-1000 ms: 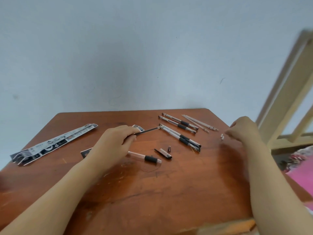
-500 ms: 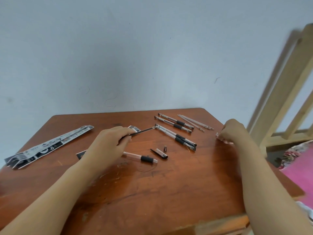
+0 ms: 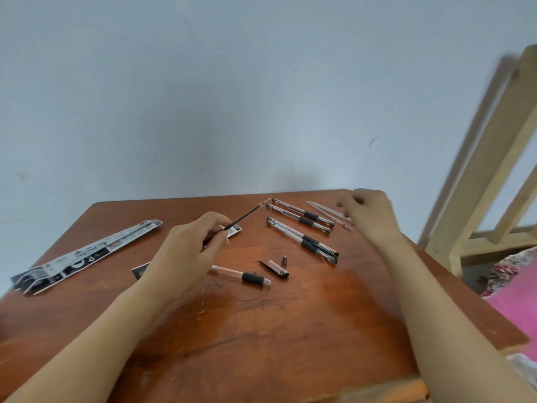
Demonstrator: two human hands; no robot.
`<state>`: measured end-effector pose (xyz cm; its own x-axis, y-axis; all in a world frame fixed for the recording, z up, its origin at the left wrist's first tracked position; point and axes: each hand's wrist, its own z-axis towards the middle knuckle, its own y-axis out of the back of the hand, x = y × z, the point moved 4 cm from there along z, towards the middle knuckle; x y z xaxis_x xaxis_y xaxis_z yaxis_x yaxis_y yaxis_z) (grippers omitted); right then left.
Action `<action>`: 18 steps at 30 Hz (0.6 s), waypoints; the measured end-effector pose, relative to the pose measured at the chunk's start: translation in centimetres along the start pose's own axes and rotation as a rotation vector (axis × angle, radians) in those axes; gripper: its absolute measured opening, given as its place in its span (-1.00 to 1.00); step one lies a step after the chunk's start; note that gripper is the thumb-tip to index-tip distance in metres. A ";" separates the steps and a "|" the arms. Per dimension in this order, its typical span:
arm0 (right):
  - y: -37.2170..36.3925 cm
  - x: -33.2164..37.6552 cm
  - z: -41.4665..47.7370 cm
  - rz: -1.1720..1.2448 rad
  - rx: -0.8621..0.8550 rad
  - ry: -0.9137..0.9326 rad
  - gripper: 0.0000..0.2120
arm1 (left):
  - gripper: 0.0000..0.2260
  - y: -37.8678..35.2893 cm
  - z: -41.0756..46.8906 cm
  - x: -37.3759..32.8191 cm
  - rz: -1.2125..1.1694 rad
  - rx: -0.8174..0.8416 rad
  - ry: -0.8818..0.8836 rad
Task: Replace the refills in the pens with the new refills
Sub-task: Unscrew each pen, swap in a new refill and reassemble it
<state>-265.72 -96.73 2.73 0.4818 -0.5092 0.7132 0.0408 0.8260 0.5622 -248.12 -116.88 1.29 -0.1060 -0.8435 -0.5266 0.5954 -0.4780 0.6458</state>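
Our left hand (image 3: 186, 251) pinches a dark refill (image 3: 242, 219) between thumb and fingers near its back end. The writing point angles up toward the far right, clear of the tabletop (image 3: 261, 338). Held by the tail like that, we judge it is ready to be fed point-first into a pen body. Our right hand (image 3: 370, 213) hovers at the far right over the loose refills (image 3: 325, 212), which lie fanned together near the far right edge. Its fingers curl in toward the thumb, but blur keeps us from telling whether they pinch anything. Just near of our left hand lies the barrel (image 3: 232, 273), clear with a black grip and open at its right end. Its cap (image 3: 274, 268) and small metal tip (image 3: 284, 259) sit just to the right, set apart from the barrel, we think, so it can take a refill. Farther off, four pens (image 3: 303, 238) lie in two close pairs, all slanting the same way between the barrel and the loose refills. We cannot tell which of them are already done. A long printed packet (image 3: 87, 254) lies at the left, and a second packet (image 3: 234, 231) shows partly under our left hand. By our reading, the refill goes into the barrel next, then the tip and cap go back on.
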 end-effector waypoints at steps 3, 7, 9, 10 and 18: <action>-3.3 3.1 -2.5 0.078 0.269 0.183 -0.75 | -0.72 0.2 -0.1 -0.4 -0.042 -0.026 0.002; -5.4 5.3 -5.0 0.405 0.494 0.185 -0.88 | -0.75 0.1 -0.3 -0.7 -0.026 -0.024 -0.079; -5.6 5.8 -5.5 0.586 0.528 0.157 -0.81 | -0.81 -0.4 -0.3 -1.0 -0.006 0.007 -0.131; -5.6 6.0 -5.6 0.651 0.527 0.153 -0.80 | -0.86 -0.6 -0.4 -1.0 -0.004 0.025 -0.149; -5.7 5.9 -5.5 0.840 0.462 0.021 -0.69 | -0.81 -1.2 -0.4 -1.0 -0.017 0.105 -0.134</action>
<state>-258.34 -103.08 1.44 0.2119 0.2136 0.9536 -0.6724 0.7400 -0.0164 -248.43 -115.35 0.80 -0.2250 -0.8568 -0.4640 0.5067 -0.5096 0.6954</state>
